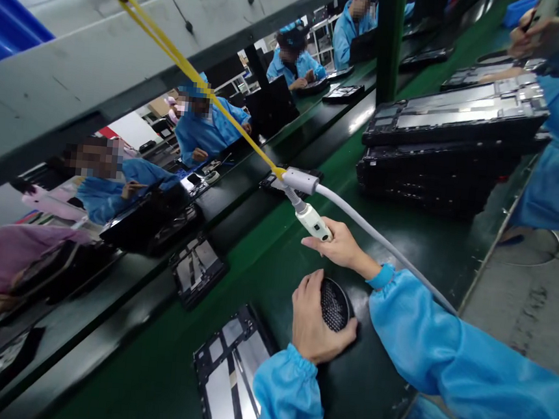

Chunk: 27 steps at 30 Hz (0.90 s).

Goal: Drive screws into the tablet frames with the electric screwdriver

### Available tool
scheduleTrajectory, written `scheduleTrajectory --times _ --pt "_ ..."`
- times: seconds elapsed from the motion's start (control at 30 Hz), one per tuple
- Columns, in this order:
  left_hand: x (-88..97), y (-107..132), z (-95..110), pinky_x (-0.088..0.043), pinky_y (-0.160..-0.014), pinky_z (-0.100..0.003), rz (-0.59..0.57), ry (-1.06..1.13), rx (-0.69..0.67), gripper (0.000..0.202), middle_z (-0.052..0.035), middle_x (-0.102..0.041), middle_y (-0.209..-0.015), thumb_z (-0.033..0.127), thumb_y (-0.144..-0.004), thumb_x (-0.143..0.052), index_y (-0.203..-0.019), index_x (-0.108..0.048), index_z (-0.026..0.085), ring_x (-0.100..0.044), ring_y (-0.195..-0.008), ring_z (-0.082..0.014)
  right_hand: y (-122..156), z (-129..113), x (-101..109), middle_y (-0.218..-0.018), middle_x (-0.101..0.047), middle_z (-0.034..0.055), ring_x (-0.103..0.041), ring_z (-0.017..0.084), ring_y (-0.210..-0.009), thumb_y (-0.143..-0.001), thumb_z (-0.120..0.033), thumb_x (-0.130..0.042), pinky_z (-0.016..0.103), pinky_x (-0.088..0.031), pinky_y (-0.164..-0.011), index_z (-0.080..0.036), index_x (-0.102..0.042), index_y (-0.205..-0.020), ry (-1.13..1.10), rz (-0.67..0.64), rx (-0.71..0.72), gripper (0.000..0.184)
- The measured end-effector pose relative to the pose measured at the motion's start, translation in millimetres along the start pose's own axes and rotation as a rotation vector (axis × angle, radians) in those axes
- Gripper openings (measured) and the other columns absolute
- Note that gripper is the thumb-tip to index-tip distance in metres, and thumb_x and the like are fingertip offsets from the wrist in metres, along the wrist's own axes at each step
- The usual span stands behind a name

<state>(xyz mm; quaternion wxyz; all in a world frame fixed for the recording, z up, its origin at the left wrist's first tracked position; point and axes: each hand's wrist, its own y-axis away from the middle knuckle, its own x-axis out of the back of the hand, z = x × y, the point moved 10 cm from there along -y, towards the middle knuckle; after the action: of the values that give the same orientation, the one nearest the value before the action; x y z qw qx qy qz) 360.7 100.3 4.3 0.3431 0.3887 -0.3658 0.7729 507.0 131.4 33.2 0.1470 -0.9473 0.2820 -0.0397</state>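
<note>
My right hand (342, 244) is closed around a white electric screwdriver (312, 221), which hangs at a slant from a yellow cord (238, 126). The tool's lower end and tip are hidden by my fingers. A grey cable (385, 237) runs from the grey sleeve at its top past my right forearm. Just below, my left hand (316, 320) wraps its fingers and thumb around the rim of a round black dish (334, 304) with a dotted, grid-like surface. Near my left sleeve lies a flat black device panel with silver plates (231, 368), partly covered by that sleeve.
A stack of black panels (441, 145) stands on the green bench (149, 354) at the right. Another panel (197, 269) lies farther left. Several co-workers in blue or pink sit across the line; another person's hand (534, 39) is at top right. A beam crosses overhead.
</note>
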Motion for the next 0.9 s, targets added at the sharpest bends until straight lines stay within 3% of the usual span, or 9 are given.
scheduleTrajectory --times 0.07,0.2,0.37,0.47,0.7,0.9 --pt "10.7 3.6 -8.9 -0.038 -0.106 -0.053 0.083 0.062 0.017 0.088 -0.0159 -0.048 -0.137 0.039 -0.063 -0.071 -0.139 -0.033 0.014 -0.042 -0.128 -0.0337 1.4 -5.2 -7.3 -0.055 -0.046 -0.0061 -0.043 0.010 -0.048 -0.071 -0.053 -0.071 0.023 -0.034 -0.045 -0.020 -0.048 -0.074 0.040 -0.043 0.036 0.040" --pt "18.9 0.1 -29.3 -0.037 -0.107 -0.053 0.142 0.110 0.117 0.082 -0.0153 -0.050 -0.135 0.038 -0.064 -0.071 -0.135 -0.038 0.015 -0.044 -0.127 -0.0328 5.2 -10.8 -14.4 -0.055 -0.045 -0.0059 -0.041 0.010 -0.049 -0.071 -0.052 -0.070 0.023 -0.033 -0.046 -0.020 -0.047 -0.072 0.048 -0.062 0.052 0.039" --pt "14.2 -5.8 -37.0 -0.034 -0.109 -0.052 0.082 0.131 0.141 0.086 -0.0135 -0.048 -0.137 0.039 -0.060 -0.074 -0.136 -0.038 0.017 -0.041 -0.130 -0.0318 7.5 -13.2 -16.8 -0.054 -0.046 -0.0052 -0.042 0.011 -0.050 -0.073 -0.051 -0.068 0.024 -0.034 -0.046 -0.020 -0.048 -0.073 0.036 -0.063 0.066 0.036" --pt "17.8 -6.8 -43.7 -0.033 -0.109 -0.053 0.108 0.117 0.190 0.084 -0.0131 -0.049 -0.136 0.037 -0.061 -0.073 -0.134 -0.039 0.017 -0.042 -0.129 -0.0315 8.2 -13.2 -16.4 -0.055 -0.047 -0.0046 -0.043 0.011 -0.049 -0.074 -0.051 -0.067 0.024 -0.035 -0.047 -0.019 -0.049 -0.072 0.068 -0.047 0.082 0.036" --pt "21.8 -9.0 -49.1 -0.036 -0.108 -0.053 0.155 0.102 0.173 0.082 -0.0132 -0.051 -0.133 0.037 -0.060 -0.074 -0.132 -0.040 0.018 -0.044 -0.127 -0.0316 10.3 -10.0 -18.6 -0.051 -0.047 -0.0049 -0.043 0.011 -0.046 -0.074 -0.052 -0.066 0.024 -0.034 -0.046 -0.020 -0.050 -0.071 0.073 -0.007 0.076 0.036" --pt "27.3 -10.0 -41.1 -0.038 -0.104 -0.054 0.262 0.018 0.037 0.088 -0.0146 -0.051 -0.132 0.036 -0.059 -0.075 -0.135 -0.034 0.018 -0.045 -0.126 -0.0324 13.6 -9.3 -17.3 -0.051 -0.048 -0.0047 -0.044 0.012 -0.046 -0.074 -0.050 -0.066 0.025 -0.035 -0.046 -0.019 -0.052 -0.073 0.081 0.021 0.088 0.034"
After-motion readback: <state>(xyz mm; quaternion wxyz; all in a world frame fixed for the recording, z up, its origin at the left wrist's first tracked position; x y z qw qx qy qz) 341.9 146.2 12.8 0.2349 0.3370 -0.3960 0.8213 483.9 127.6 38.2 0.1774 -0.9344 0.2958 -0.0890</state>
